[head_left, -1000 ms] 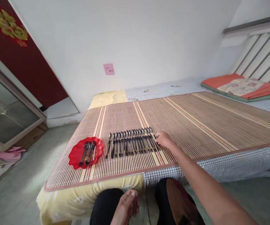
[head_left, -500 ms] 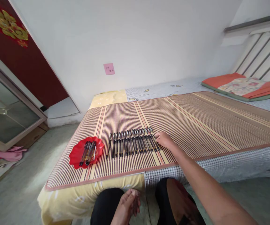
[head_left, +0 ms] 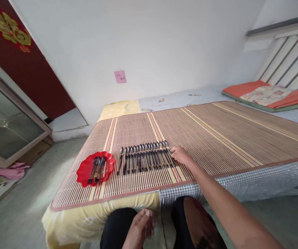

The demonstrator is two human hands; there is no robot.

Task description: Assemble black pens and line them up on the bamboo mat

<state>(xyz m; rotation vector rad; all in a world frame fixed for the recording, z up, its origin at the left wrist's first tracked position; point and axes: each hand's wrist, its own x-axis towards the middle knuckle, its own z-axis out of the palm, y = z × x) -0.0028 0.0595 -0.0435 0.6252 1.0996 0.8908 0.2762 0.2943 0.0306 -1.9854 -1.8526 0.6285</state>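
Note:
Capped black pens with clear barrels lie side by side in a long row on the striped bamboo mat. My right hand is at the row's right end, its fingertips pinched on the last pen, which lies on the mat. Left of the row sits a red scalloped plate with several more pens and a thin white stick in it. By my knee, below the bed's front edge, my left hand rests with fingers curled together and nothing visible in them.
The mat covers a bed with a yellow and checked sheet. A folded orange floral cloth lies at the far right near white headboard slats. A pink note is on the wall. A glass-fronted cabinet stands left.

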